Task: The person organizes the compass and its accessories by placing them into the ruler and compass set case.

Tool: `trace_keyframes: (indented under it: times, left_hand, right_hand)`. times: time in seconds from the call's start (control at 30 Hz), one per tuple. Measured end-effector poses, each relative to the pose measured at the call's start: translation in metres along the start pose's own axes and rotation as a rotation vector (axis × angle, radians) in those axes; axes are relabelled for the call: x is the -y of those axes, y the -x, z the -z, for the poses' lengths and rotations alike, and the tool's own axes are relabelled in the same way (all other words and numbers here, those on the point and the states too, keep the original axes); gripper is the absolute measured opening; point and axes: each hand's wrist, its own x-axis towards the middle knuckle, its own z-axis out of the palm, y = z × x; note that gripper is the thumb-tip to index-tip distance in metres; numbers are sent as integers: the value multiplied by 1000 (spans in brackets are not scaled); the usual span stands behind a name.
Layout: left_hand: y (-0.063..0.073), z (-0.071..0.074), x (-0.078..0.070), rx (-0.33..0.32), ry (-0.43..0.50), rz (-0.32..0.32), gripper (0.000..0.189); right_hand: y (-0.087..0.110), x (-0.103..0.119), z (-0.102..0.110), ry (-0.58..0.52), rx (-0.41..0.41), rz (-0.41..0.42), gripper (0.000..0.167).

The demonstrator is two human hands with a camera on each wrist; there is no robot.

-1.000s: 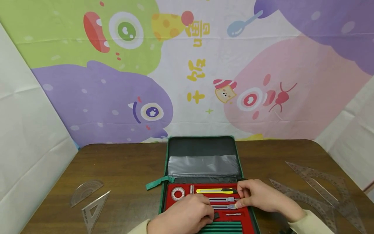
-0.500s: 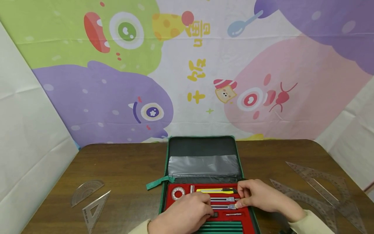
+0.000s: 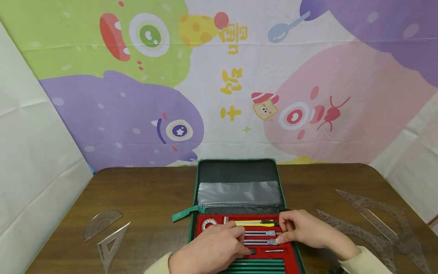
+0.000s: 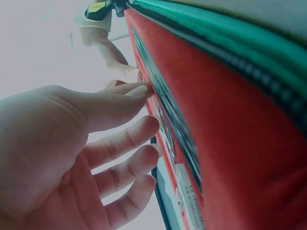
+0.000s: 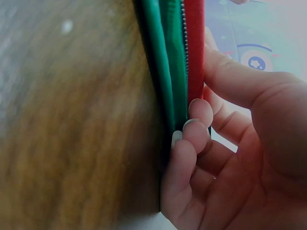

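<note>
A green zip case (image 3: 195, 190) lies unfolded, its red tray (image 3: 291, 262) facing up. My left hand (image 3: 213, 245) reaches over the tray's left side, fingertips beside a small dark block (image 3: 253, 251) and the left ends of two silver drawing compasses (image 3: 261, 242). In the left wrist view, its fingers (image 4: 129, 136) are loosely bent and spread, with thumb and forefinger tips close at the tray. With my right hand (image 3: 302, 230) I grip the case's right edge: the thumb lies over the red tray, other fingers (image 5: 182, 158) curl against the green side.
The tray also holds a yellow utility knife (image 3: 254, 223), green pencils (image 3: 258, 264), a white ring (image 3: 208, 223) and a small metal piece (image 3: 274, 250). A protractor (image 3: 102, 224) and set square (image 3: 112, 247) lie left; larger clear set squares (image 3: 383, 217) lie right.
My left hand has shifted slightly left, and its forefinger now reaches over the left end of the yellow knife. The right hand stays at the case's edge.
</note>
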Motion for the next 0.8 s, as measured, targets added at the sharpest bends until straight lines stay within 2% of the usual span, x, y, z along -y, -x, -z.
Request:
trace_keyframes:
  times: [0.2, 0.3, 0.43, 0.53, 0.63, 0.73, 0.8]
  left_hand:
    - [0, -2, 1, 44, 45, 15, 37]
    - [1, -2, 4, 41, 55, 0, 35]
    - [5, 4, 13, 35, 115, 39, 30]
    - [10, 16, 25, 18, 165, 111, 26]
    - [21, 29, 43, -6, 180, 207, 20]
    - [40, 40, 67, -30, 202, 338, 18]
    - [60, 45, 82, -53, 205, 430, 15]
  right_hand:
    - [0, 0, 0, -22, 0, 11, 32]
    - [-1, 0, -1, -26, -2, 10, 32]
    - [-1, 1, -1, -24, -1, 8, 33]
    - [1, 0, 1, -16, 0, 1, 33]
    - [2, 0, 2, -17, 0, -2, 33]
    - [3, -1, 2, -24, 2, 9, 33]
    - [3, -2, 1, -28, 5, 20, 33]
